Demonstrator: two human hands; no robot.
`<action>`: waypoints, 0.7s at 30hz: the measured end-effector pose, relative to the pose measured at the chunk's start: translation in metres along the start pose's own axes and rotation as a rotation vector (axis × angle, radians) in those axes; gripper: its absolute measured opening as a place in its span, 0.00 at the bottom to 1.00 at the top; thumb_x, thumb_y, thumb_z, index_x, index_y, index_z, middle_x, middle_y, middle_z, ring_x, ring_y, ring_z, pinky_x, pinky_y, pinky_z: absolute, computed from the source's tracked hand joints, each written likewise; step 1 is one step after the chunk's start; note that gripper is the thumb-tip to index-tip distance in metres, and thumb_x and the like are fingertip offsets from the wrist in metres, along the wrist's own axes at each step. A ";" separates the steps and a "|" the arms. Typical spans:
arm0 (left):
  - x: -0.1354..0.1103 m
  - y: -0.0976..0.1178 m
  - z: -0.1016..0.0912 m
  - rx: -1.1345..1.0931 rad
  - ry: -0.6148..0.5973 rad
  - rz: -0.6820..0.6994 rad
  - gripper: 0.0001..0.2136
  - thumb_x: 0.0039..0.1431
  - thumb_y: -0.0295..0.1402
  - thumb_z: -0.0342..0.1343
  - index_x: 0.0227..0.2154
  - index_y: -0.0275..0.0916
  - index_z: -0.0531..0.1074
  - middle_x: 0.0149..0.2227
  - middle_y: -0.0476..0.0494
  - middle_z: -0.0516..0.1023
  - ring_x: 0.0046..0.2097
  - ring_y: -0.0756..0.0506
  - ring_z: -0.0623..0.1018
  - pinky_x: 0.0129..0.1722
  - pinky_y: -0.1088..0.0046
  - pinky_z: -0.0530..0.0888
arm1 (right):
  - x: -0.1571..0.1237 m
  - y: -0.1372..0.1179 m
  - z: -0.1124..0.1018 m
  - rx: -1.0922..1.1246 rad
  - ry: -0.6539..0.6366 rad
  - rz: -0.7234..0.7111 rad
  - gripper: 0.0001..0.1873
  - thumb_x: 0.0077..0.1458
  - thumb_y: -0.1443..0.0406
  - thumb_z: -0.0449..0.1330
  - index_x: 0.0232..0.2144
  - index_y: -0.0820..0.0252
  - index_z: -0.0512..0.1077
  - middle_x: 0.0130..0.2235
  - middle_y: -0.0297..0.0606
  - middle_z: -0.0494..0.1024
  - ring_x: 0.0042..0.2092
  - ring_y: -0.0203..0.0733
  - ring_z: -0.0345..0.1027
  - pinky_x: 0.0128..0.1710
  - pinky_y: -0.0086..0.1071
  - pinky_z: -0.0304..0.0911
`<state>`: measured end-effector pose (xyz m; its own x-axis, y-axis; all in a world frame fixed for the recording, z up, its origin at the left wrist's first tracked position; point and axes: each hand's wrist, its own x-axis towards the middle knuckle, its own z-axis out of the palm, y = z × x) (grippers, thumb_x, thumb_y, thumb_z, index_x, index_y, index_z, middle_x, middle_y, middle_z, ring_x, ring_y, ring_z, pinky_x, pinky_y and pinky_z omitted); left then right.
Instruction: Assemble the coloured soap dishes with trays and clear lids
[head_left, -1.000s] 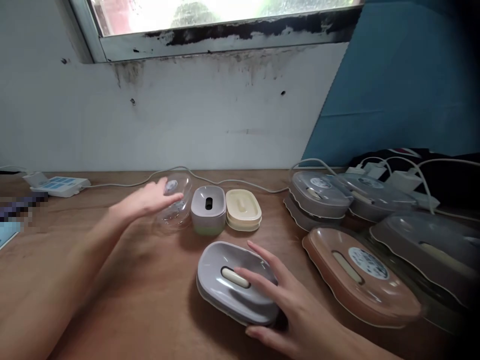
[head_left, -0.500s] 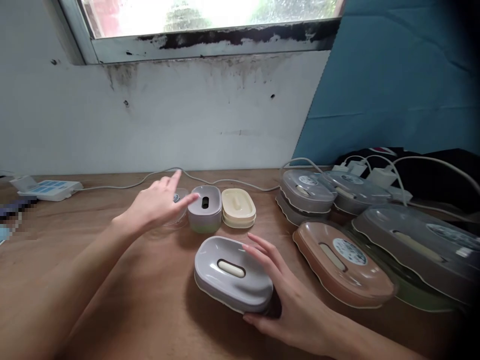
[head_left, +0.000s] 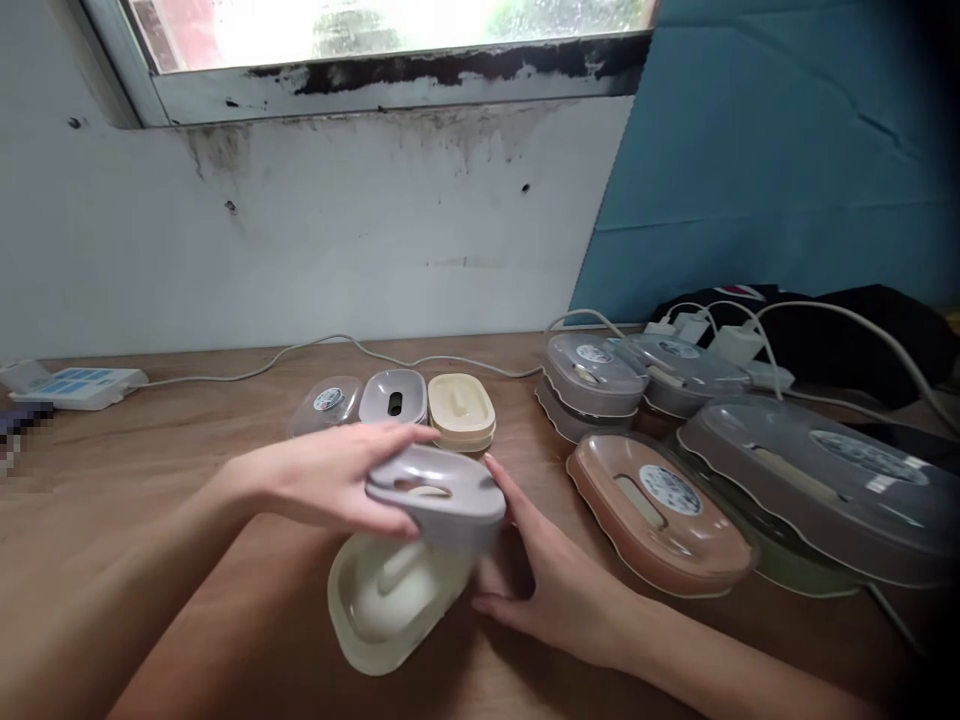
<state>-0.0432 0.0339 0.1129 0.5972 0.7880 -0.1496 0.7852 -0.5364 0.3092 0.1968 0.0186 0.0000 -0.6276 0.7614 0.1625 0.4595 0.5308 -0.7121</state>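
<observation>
My left hand [head_left: 319,478] grips the left end of a glossy grey oval lid [head_left: 465,505], thumb in front and fingers over the top. The lid is raised and has an oblong slot in its middle. Below and partly hidden by it, a cream oval tray [head_left: 356,625] with a raised bar shows near the table. My right hand [head_left: 566,585] stands at the right end of the lid, thumb and fingers spread apart. Whether its fingertips touch the lid or the tray, I cannot tell.
Behind my hands are a clear lid [head_left: 337,395], a small grey box [head_left: 382,392] and a cream box [head_left: 461,405]. To the right sit an orange container [head_left: 645,535] and several grey-lidded containers [head_left: 832,500]. A white power strip [head_left: 82,388] and its cable lie at the back.
My left hand has come down from the small boxes and taken hold of the grey lid. The lid has risen off the cream tray, which now shows. My right hand stays at the right end.
</observation>
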 end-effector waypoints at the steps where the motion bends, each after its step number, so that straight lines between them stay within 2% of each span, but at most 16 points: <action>1: -0.001 -0.002 -0.006 0.014 0.096 -0.064 0.30 0.52 0.49 0.53 0.57 0.46 0.56 0.52 0.46 0.67 0.49 0.40 0.70 0.46 0.69 0.68 | 0.000 0.000 -0.001 -0.017 0.005 -0.003 0.59 0.43 0.67 0.63 0.62 0.51 0.24 0.62 0.47 0.49 0.59 0.48 0.54 0.56 0.45 0.56; 3: 0.003 -0.007 -0.013 0.061 0.335 -0.238 0.24 0.55 0.53 0.47 0.51 0.47 0.63 0.52 0.47 0.66 0.48 0.40 0.71 0.46 0.67 0.68 | 0.000 -0.001 -0.003 -0.102 -0.001 -0.055 0.55 0.45 0.67 0.62 0.62 0.53 0.27 0.63 0.47 0.47 0.60 0.49 0.51 0.56 0.46 0.55; 5: 0.014 -0.011 -0.012 0.144 0.529 -0.441 0.24 0.57 0.55 0.41 0.49 0.47 0.66 0.54 0.45 0.64 0.49 0.38 0.70 0.46 0.63 0.68 | 0.001 -0.004 -0.006 -0.227 -0.055 -0.190 0.45 0.49 0.67 0.59 0.63 0.55 0.38 0.64 0.45 0.46 0.63 0.50 0.41 0.59 0.47 0.49; 7: 0.029 -0.015 -0.007 0.240 0.581 -0.622 0.26 0.58 0.54 0.37 0.50 0.45 0.66 0.56 0.40 0.60 0.52 0.35 0.67 0.46 0.59 0.67 | 0.002 -0.009 -0.010 -0.337 -0.148 -0.334 0.33 0.53 0.69 0.55 0.60 0.55 0.51 0.63 0.41 0.51 0.64 0.49 0.36 0.60 0.47 0.47; 9: 0.044 -0.020 0.001 0.296 0.515 -0.705 0.27 0.60 0.52 0.35 0.50 0.41 0.66 0.55 0.34 0.60 0.53 0.31 0.66 0.45 0.56 0.67 | 0.004 -0.013 -0.012 -0.405 -0.191 -0.417 0.23 0.57 0.70 0.51 0.55 0.56 0.60 0.61 0.40 0.58 0.64 0.48 0.40 0.59 0.47 0.49; 13: 0.060 -0.031 0.010 0.305 0.378 -0.666 0.29 0.59 0.52 0.33 0.47 0.36 0.70 0.47 0.29 0.68 0.48 0.30 0.69 0.40 0.55 0.69 | 0.003 -0.017 -0.010 -0.461 -0.042 -0.537 0.10 0.59 0.68 0.51 0.41 0.63 0.70 0.53 0.45 0.69 0.59 0.48 0.52 0.56 0.43 0.54; 16: 0.061 -0.037 0.009 0.367 0.351 -0.548 0.31 0.58 0.54 0.34 0.49 0.34 0.68 0.52 0.27 0.64 0.53 0.28 0.64 0.45 0.52 0.64 | 0.000 -0.016 -0.007 -0.468 0.035 -0.620 0.07 0.58 0.66 0.53 0.33 0.64 0.70 0.49 0.46 0.72 0.57 0.48 0.55 0.56 0.42 0.54; 18: 0.061 -0.041 0.007 0.413 0.322 -0.410 0.29 0.58 0.52 0.40 0.52 0.35 0.65 0.56 0.31 0.61 0.56 0.32 0.60 0.51 0.56 0.59 | -0.002 -0.016 -0.006 -0.452 0.029 -0.627 0.08 0.57 0.64 0.54 0.32 0.64 0.69 0.48 0.46 0.72 0.57 0.48 0.55 0.57 0.42 0.52; 21: 0.064 -0.047 0.002 0.443 0.261 -0.254 0.23 0.58 0.47 0.45 0.51 0.38 0.64 0.50 0.39 0.70 0.52 0.40 0.66 0.51 0.66 0.59 | -0.002 -0.015 -0.010 -0.412 -0.074 -0.592 0.10 0.56 0.62 0.54 0.35 0.64 0.68 0.51 0.48 0.69 0.58 0.49 0.52 0.59 0.44 0.47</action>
<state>-0.0411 0.1089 0.0870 0.3652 0.9269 0.0868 0.9258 -0.3519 -0.1379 0.1969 0.0127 0.0174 -0.8785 0.2839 0.3842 0.2203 0.9544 -0.2015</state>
